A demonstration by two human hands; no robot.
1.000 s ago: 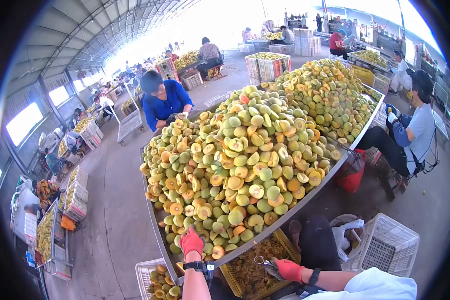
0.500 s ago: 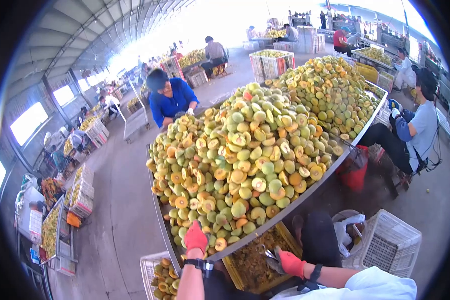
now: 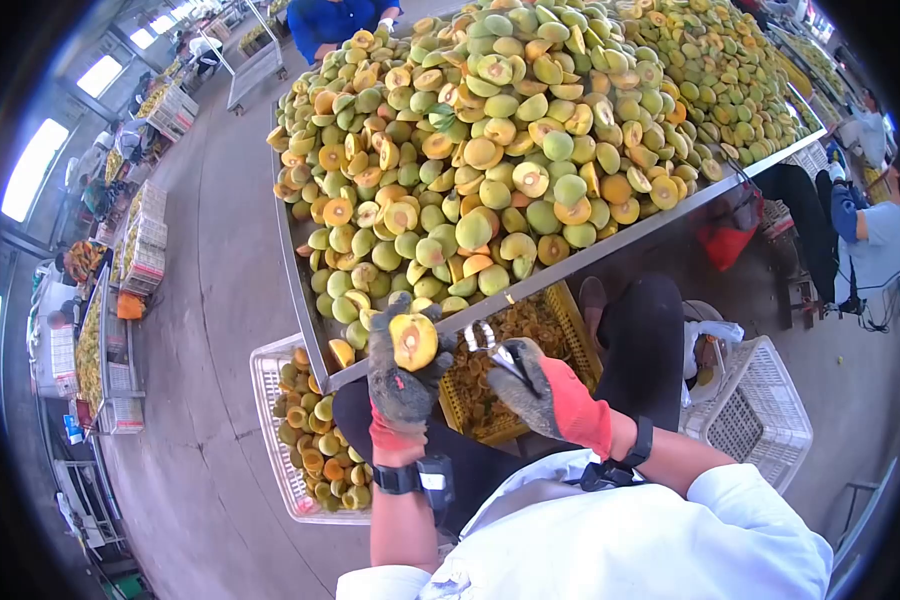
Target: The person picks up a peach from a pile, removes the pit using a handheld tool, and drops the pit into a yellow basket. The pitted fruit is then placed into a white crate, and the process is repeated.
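Observation:
My left hand, in a grey and red work glove, is closed around a peach half. The cut face is turned up and a brown pit area shows in its middle. In my right hand, gloved the same way, is a metal hand tool with curved loop-shaped jaws. The tool's head points toward the peach half but stays apart from it. Just beyond both hands rises a large heap of halved peaches on a metal-edged table.
Below the table edge sits a yellow crate with brownish scraps. A white crate at my left holds peach halves; another white crate stands at right. One person in blue works across the heap, another person sits at right.
My left hand has come back from the heap's edge and now holds a peach half. The right hand has turned, with its tool raised toward the left hand. The view has tilted down.

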